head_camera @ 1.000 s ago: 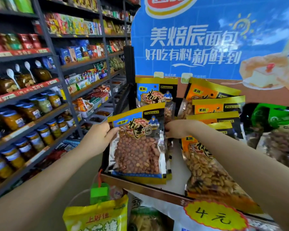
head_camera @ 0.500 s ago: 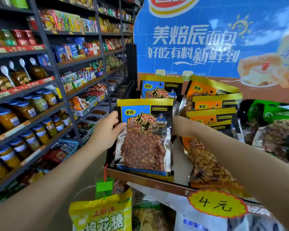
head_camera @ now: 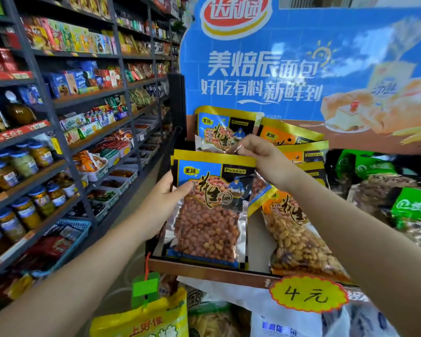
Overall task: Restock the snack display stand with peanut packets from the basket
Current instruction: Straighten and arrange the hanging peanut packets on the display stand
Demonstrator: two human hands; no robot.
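here the left hand [head_camera: 159, 207] grips the blue-and-gold clear peanut packet [head_camera: 210, 210] by its side, standing it upright in the brown display stand [head_camera: 204, 269], while the right hand's [head_camera: 265, 159] fingers [head_camera: 238, 148] pinch its top edge, seemingly to straighten it.

Small grocery shop: stocked shelves [head_camera: 66, 105] w/ jars, snack pkts, handwritten price tag [head_camera: 306, 294], promo banner [head_camera: 289, 69].

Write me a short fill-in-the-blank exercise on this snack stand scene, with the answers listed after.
1. The left hand grips the front peanut packet by its ____ edge.
2. The right hand pinches that packet's ____ edge.
3. The yellow price tag on the stand's front rail reads ____ yuan.

Missing words: left; top; 4
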